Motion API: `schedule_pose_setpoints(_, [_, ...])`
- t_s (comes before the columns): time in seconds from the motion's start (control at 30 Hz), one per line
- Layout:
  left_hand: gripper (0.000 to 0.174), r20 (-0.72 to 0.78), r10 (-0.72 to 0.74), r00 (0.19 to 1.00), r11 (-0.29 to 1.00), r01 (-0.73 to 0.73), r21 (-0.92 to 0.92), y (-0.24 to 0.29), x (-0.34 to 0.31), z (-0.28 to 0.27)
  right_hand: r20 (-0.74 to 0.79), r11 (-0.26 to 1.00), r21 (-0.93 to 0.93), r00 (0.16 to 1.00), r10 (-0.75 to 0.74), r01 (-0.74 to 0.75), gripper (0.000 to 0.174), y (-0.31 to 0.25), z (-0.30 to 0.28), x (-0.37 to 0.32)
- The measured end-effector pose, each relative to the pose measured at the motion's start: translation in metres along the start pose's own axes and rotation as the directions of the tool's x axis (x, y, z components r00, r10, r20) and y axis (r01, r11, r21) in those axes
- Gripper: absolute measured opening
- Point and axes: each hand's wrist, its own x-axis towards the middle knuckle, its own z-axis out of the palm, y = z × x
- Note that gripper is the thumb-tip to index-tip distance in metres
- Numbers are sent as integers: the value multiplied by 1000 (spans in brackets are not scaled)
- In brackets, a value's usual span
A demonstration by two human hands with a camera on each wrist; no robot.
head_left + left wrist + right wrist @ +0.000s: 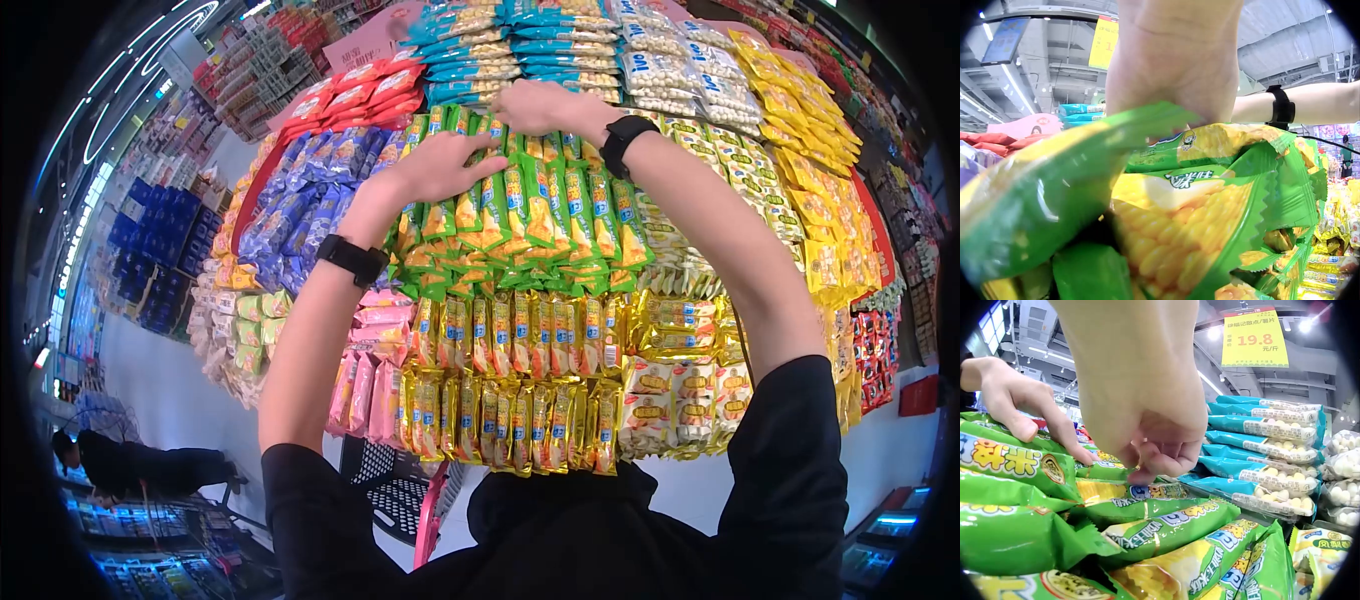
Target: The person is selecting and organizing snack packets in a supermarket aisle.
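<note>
Green corn-printed snack packets (540, 205) fill the middle of a stacked display. My left hand (445, 168) rests on their upper left part, its fingers reaching toward the right. The right wrist view shows the left hand (1029, 403) with thumb and extended fingers over the packets. A blurred green packet (1041, 194) tilts up below the left wrist. At the far edge of the green pile is my right hand (535, 105). Its curled fingers (1163, 459) are right at a yellow-green packet (1104, 490); I cannot tell whether they pinch it.
Blue bags of white-and-yellow balls (565, 50) stand stacked behind. Purple packets (310, 190) lie left, cream-and-green ones (755, 180) right, gold ones (530, 335) in front. A yellow price sign (1254, 337) hangs overhead. A black basket (395, 495) sits below the display, and another person (150, 470) is at left.
</note>
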Motion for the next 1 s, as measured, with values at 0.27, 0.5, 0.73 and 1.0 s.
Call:
schedule_pose_setpoints(0.27, [56,63,-31,998,999,29,31,2,0,-4,123,992,-52,985,117,-112,27,-11,-10,9])
schedule_pose_setpoints(0.5, [52,-96,-20,995,997,13,-73,-7,-21,-10,-140,997,-54,988,-68,61,27,-17,-12,18])
schedule_pose_setpoints(0.73, [47,-153,-10,988,998,19,58,-31,-35,1,-112,994,-52,989,-101,96,31,-31,3,43])
schedule_pose_setpoints(1.0, [46,-89,-176,980,983,170,-69,-22,-37,-23,-31,994,7,994,-105,105,32,-33,-7,51])
